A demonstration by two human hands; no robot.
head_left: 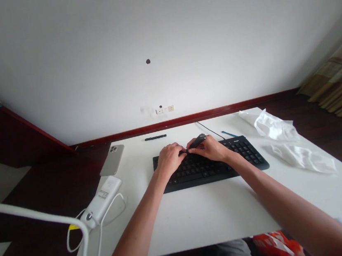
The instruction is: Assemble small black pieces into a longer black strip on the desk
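A black keyboard (191, 171) lies on the white table under both hands. My left hand (171, 157) rests over its upper left part, thumb and fingertips pinched at a small black keycap (187, 151). My right hand (211, 149) meets it there, closed around a black pen-shaped tool (198, 140) whose thick end points up and right. The tool's tip is hidden by the fingers. Behind the hands, a row of black keycaps (155, 137) lies near the table's far edge. A blue stick-like tool (229, 133) lies behind the keyboard.
A phone (112, 159) lies at the table's left edge, with a white power strip (103, 200) and its looping cable nearer me. Crumpled clear plastic bags (270, 126) lie on the right. The keyboard's thin cable (210, 130) runs to the far edge. A wall stands beyond.
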